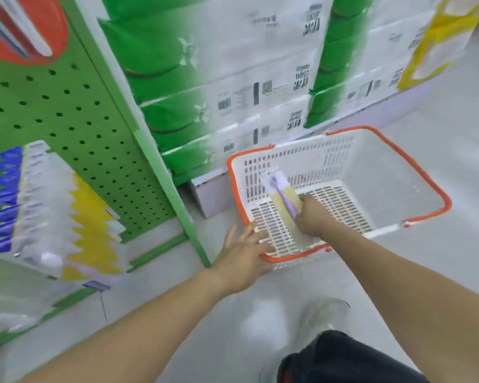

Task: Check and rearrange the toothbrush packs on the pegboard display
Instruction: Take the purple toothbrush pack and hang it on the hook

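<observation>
A white plastic basket [351,161] with an orange rim stands on the floor at centre right. Inside it my right hand [313,217] grips a toothbrush pack [281,189] with a purple brush on a pale yellow card. My left hand [244,258] rests with spread fingers on the basket's near left corner. On the green pegboard [67,106] at the left hang several toothbrush packs [47,205] in a row, blue at the top, yellow at the bottom.
Stacked green and white tissue packs [233,87] stand behind the basket on a low white base. A green shelf upright [161,161] separates them from the pegboard. A price tag [96,285] sticks out below the packs. My knee and shoes show at the bottom.
</observation>
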A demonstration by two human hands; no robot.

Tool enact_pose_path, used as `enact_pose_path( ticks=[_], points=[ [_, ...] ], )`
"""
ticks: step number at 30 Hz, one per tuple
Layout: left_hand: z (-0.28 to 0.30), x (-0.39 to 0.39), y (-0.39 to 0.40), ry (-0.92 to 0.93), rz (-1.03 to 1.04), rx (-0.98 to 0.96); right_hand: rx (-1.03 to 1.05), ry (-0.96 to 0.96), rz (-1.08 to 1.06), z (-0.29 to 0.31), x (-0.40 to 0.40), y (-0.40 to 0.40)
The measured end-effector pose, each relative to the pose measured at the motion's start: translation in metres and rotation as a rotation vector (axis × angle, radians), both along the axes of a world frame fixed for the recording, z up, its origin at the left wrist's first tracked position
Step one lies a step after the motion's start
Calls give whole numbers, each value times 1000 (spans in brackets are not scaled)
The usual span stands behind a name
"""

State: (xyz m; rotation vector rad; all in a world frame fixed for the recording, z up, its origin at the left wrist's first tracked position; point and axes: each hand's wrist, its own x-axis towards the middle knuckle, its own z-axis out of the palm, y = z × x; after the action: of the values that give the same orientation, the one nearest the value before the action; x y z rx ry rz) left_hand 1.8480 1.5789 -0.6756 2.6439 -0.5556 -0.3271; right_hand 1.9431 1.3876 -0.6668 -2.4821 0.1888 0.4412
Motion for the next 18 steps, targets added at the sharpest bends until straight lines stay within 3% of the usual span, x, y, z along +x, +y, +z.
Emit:
enact_pose_path(
  ticks=[4, 8, 14, 18],
  points=[
    [-37, 8, 7, -259, -95, 13, -78, 200, 91, -34, 31, 18],
    [-46, 11, 7, -386, -79, -30, -315, 349, 263, -62, 48, 32],
    [-35, 16, 12, -321, -163, -79, -339, 406, 240, -67, 57, 53],
    [-33, 5, 11, -269, -162, -98, -194, 496, 247, -48, 59, 58]
  ],
)
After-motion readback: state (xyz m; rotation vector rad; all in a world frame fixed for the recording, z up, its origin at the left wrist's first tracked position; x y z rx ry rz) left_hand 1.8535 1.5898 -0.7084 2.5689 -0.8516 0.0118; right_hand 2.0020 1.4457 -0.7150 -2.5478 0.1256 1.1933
